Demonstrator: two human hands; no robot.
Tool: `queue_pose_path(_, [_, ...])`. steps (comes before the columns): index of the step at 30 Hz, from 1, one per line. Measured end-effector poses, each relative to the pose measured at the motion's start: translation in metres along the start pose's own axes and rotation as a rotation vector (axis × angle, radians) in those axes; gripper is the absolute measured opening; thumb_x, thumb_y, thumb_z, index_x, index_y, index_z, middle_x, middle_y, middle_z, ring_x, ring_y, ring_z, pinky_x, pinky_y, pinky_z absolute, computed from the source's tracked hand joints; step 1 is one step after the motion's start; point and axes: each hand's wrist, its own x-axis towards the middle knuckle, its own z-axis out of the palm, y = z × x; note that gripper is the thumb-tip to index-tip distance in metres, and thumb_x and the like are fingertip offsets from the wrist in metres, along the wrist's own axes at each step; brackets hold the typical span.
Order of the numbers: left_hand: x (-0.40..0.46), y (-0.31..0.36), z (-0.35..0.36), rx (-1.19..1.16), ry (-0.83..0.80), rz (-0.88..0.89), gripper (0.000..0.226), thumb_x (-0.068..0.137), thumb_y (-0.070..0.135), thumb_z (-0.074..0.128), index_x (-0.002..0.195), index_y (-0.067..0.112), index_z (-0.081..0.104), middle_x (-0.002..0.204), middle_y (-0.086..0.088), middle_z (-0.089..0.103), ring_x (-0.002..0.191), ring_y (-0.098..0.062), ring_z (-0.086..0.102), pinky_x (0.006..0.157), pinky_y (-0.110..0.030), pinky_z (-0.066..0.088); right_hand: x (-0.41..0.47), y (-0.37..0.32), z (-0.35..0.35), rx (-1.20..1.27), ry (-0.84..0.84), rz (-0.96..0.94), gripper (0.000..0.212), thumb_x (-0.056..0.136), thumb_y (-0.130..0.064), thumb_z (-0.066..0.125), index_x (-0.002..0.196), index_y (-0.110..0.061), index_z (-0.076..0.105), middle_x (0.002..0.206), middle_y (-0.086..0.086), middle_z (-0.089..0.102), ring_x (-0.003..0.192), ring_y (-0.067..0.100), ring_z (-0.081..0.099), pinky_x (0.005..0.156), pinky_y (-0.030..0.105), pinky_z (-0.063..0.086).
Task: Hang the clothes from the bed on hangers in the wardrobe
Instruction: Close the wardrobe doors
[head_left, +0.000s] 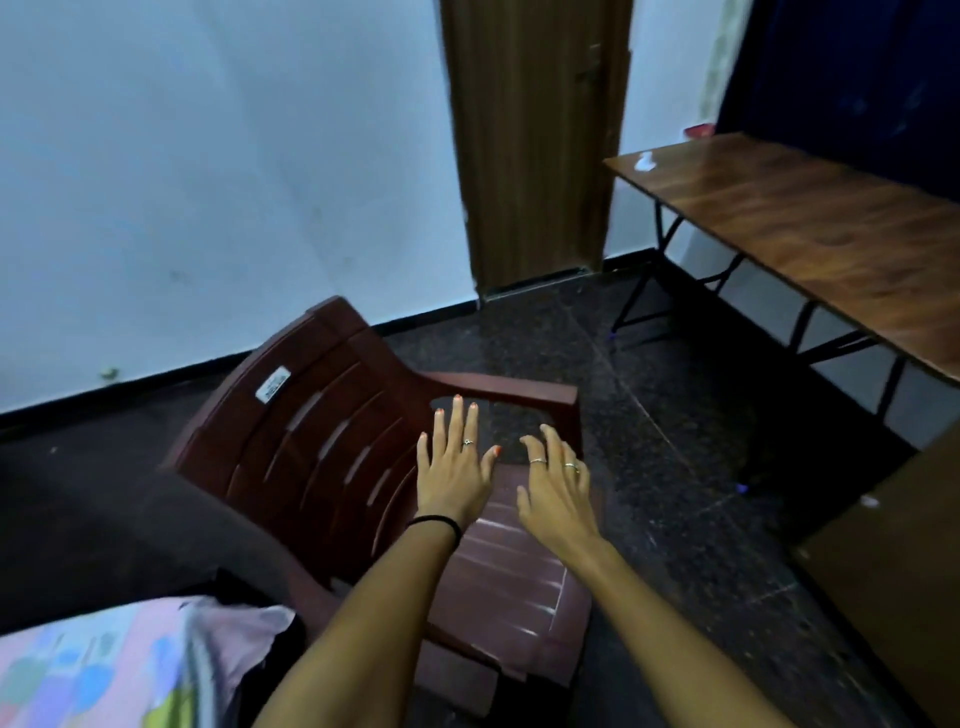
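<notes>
Both my hands are stretched out in front of me above a dark red plastic chair (311, 426). My left hand (454, 467) has straight, spread fingers and holds nothing. Beside it, my right hand (556, 483) is relaxed with slightly bent fingers and is empty too. The corner of the bed (104, 670), with a pink patterned sheet, shows at the bottom left. A dark piece of cloth (104, 525) lies over the bed's far edge behind the chair. No hanger or wardrobe is in view.
A wooden folding table (810, 218) on black metal legs stands at the right. A brown wooden door (530, 140) is straight ahead in the white wall. A brown furniture corner (904, 561) juts in at the lower right. The floor (670, 415) is dark speckled stone.
</notes>
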Motion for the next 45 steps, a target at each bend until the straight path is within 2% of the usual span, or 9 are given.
queue_pose_path(11, [-0.05, -0.117, 0.025, 0.02, -0.134, -0.206, 0.061, 0.102, 0.045, 0.024, 0.154, 0.025, -0.002, 0.16, 0.004, -0.015, 0.148, -0.021, -0.01, 0.118, -0.043, 0.001, -0.029, -0.071, 0.098, -0.036, -0.493, -0.087, 0.069, 0.095, -0.025, 0.049, 0.152, -0.017, 0.011, 0.16, 0.009, -0.004, 0.147, 0.028, 0.005, 0.116, 0.047, 0.015])
queue_pose_path(17, [-0.058, -0.15, 0.027, 0.007, -0.217, -0.287, 0.067, 0.101, 0.04, 0.035, 0.153, 0.029, -0.006, 0.16, 0.002, -0.015, 0.148, -0.025, -0.009, 0.118, -0.047, 0.002, -0.033, -0.09, 0.13, 0.131, -0.692, 0.004, 0.069, 0.091, -0.029, 0.053, 0.148, -0.014, 0.018, 0.156, 0.011, 0.011, 0.142, 0.034, 0.018, 0.113, 0.048, 0.022])
queue_pose_path(21, [-0.072, -0.163, 0.015, 0.086, -0.023, -0.145, 0.085, 0.091, 0.02, 0.049, 0.151, 0.03, -0.012, 0.162, 0.003, -0.004, 0.148, -0.022, 0.007, 0.117, -0.046, 0.015, -0.04, -0.095, 0.149, 0.201, -0.837, 0.112, 0.065, 0.089, -0.03, 0.058, 0.143, -0.01, 0.027, 0.146, 0.016, 0.031, 0.134, 0.037, 0.035, 0.109, 0.042, 0.033])
queue_pose_path(23, [-0.071, -0.172, 0.006, 0.139, 0.095, -0.066, 0.09, 0.084, 0.01, 0.052, 0.153, 0.03, -0.003, 0.162, 0.002, 0.006, 0.147, -0.021, 0.016, 0.115, -0.047, 0.021, -0.043, -0.097, 0.159, 0.222, -0.905, 0.148, 0.061, 0.088, -0.032, 0.058, 0.137, -0.008, 0.033, 0.14, 0.017, 0.043, 0.127, 0.035, 0.045, 0.103, 0.037, 0.04])
queue_pose_path(25, [-0.063, -0.183, -0.004, 0.206, 0.148, -0.011, 0.091, 0.08, 0.008, 0.053, 0.154, 0.029, 0.003, 0.161, 0.001, 0.008, 0.147, -0.021, 0.017, 0.115, -0.047, 0.02, -0.046, -0.101, 0.168, 0.22, -0.955, 0.168, 0.063, 0.09, -0.035, 0.057, 0.14, -0.006, 0.032, 0.14, 0.016, 0.046, 0.129, 0.034, 0.045, 0.104, 0.037, 0.039])
queue_pose_path(30, [-0.023, -0.22, -0.03, 0.3, 0.215, 0.049, 0.087, 0.082, 0.008, 0.051, 0.154, 0.028, 0.006, 0.161, 0.004, 0.01, 0.147, -0.02, 0.015, 0.115, -0.049, 0.018, -0.05, -0.118, 0.188, 0.207, -1.02, 0.241, 0.068, 0.09, -0.045, 0.054, 0.143, -0.008, 0.03, 0.144, 0.016, 0.043, 0.132, 0.035, 0.041, 0.108, 0.043, 0.036])
queue_pose_path(34, [0.008, -0.245, -0.04, 0.307, 0.163, 0.127, 0.074, 0.087, 0.018, 0.035, 0.154, 0.028, 0.004, 0.162, 0.004, 0.006, 0.148, -0.021, 0.011, 0.116, -0.049, 0.013, -0.041, -0.133, 0.205, 0.222, -1.05, 0.34, 0.069, 0.091, -0.049, 0.051, 0.143, -0.007, 0.032, 0.146, 0.016, 0.041, 0.132, 0.034, 0.042, 0.108, 0.042, 0.036])
queue_pose_path(40, [0.049, -0.295, -0.05, 0.413, 0.128, 0.131, 0.08, 0.088, 0.019, 0.049, 0.154, 0.027, 0.004, 0.162, -0.001, -0.006, 0.149, -0.025, -0.002, 0.117, -0.05, 0.005, -0.024, -0.156, 0.225, 0.225, -1.021, 0.431, 0.055, 0.096, -0.05, 0.043, 0.131, -0.006, 0.046, 0.139, 0.016, 0.049, 0.126, 0.031, 0.049, 0.1, 0.035, 0.04])
queue_pose_path(45, [0.087, -0.337, -0.069, 0.417, 0.112, 0.021, 0.074, 0.092, 0.028, 0.049, 0.154, 0.024, 0.009, 0.161, -0.002, -0.011, 0.147, -0.028, -0.012, 0.117, -0.051, -0.001, -0.034, -0.164, 0.244, 0.175, -0.981, 0.523, 0.069, 0.092, -0.063, 0.031, 0.134, -0.011, 0.046, 0.144, 0.013, 0.046, 0.132, 0.03, 0.044, 0.108, 0.043, 0.033])
